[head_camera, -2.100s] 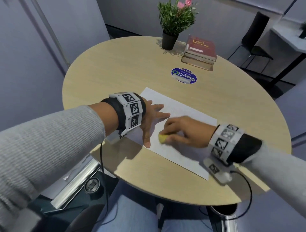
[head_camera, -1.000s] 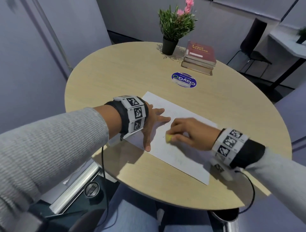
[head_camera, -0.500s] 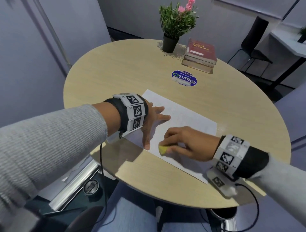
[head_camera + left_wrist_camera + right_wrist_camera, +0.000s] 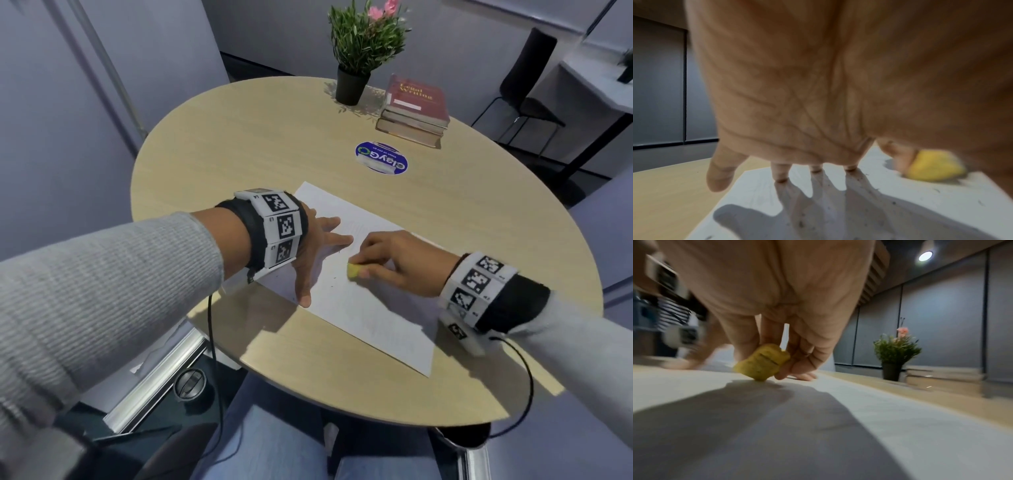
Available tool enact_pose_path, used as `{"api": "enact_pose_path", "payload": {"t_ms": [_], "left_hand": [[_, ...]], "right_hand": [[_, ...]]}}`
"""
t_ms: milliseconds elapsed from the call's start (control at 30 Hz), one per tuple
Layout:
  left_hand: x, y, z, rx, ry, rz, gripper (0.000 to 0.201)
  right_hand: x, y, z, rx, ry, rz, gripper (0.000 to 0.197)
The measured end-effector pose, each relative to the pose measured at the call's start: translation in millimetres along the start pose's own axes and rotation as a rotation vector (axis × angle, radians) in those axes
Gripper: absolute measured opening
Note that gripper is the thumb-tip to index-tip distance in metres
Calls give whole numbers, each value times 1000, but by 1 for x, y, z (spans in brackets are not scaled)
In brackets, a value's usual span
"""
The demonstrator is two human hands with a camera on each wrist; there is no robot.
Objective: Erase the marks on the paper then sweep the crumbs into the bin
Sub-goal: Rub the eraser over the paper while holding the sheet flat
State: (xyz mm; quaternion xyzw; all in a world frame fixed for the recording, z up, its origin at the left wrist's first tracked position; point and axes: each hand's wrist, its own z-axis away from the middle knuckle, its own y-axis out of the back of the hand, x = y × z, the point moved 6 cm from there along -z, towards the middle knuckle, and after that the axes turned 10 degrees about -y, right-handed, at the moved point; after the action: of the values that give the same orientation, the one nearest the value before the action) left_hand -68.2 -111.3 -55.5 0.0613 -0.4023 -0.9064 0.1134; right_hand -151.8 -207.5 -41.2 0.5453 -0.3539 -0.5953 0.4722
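Right hand (image 4: 404, 262), grip clamped on the yellow eraser (image 4: 354, 269), has shifted rubbing back up the paper (image 4: 370, 308); left hand (image 4: 315, 246) flat, fingers apart; crumbs (image 4: 859, 209) unswept.

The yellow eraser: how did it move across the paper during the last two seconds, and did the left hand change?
The right hand keeps pinching the yellow eraser and rubs it back and forth over a small patch of the paper, beside the left thumb. The left hand stayed flat, holding the sheet. Paper, books and plant did not move.
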Motion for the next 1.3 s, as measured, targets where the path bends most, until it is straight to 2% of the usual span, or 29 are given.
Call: {"api": "enact_pose_path", "payload": {"t_ms": [67, 133, 300, 400, 500, 533, 667, 733, 800, 833, 900, 967, 1033, 1200, 1300], "left_hand": [[2, 2, 2, 7, -12, -8, 132], [4, 2, 4, 8, -25, -16, 131], [-2, 0, 0, -2, -4, 4, 136], [-1, 1, -1, -4, -11, -4, 135], [1, 0, -1, -3, -22, -15, 133], [0, 0, -2, -2, -21, -9, 133], [-2, 0, -1, 0, 0, 5, 135], [-1, 0, 0, -8, 0, 4, 140], [0, -3, -3, -24, -5, 1, 150], [-1, -3, -4, -21, -8, 2, 147], [-2, -2, -5, -3, -4, 17, 136], [-5, -1, -3, 0, 4, 15, 135], [-7, 0, -3, 4, 4, -6, 135], [-15, 7, -4, 53, 6, -30, 132], [-16, 8, -11, 17, -36, -6, 143]], "right_hand": [[-25, -16, 9, -61, 119, -9, 29], [-35, -26, 13, -124, 170, -9, 31], [7, 6, -11, 10, -51, 29, 25], [-16, -6, -1, -23, 64, 21, 23], [-39, -25, 14, -134, 164, 8, 30], [-34, -22, 11, -125, 149, -7, 31], [8, 3, -3, 9, -65, -5, 25], [-4, -5, 2, -18, -6, 0, 25], [-31, -23, 15, -135, 124, -21, 29], [-35, -27, 18, -178, 153, -28, 30], [-22, -17, 10, -141, 95, -41, 29], [3, -1, 0, -64, -45, -38, 27], [18, 4, -3, -50, -122, -38, 27], [12, 2, -7, -51, -147, -12, 28], [8, 5, -10, -39, -143, 20, 28]]}}
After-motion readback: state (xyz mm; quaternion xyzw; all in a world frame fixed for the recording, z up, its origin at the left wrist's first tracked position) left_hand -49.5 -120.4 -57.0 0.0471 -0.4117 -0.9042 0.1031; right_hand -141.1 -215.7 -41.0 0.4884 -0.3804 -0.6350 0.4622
